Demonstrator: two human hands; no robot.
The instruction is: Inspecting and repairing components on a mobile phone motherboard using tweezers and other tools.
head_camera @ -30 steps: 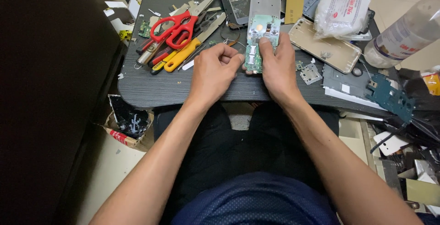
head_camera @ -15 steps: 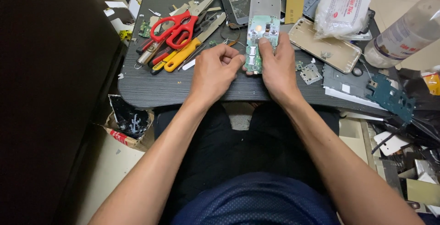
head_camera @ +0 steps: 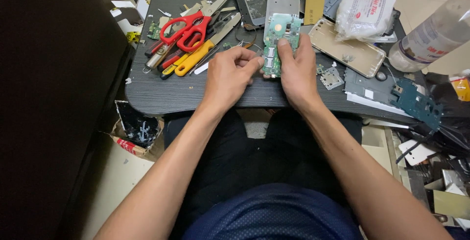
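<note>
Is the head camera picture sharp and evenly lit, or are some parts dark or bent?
Head view: the green circuit board and both hands, left hand and right hand, are sharp and evenly lit; the far left side is very dark; the plastic bottle at the right edge looks stretched by the wide lens.

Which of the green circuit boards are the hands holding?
The long green board at the table's front edge, gripped by the right hand, the left hand at its side. The small board by the red scissors lies untouched.
</note>
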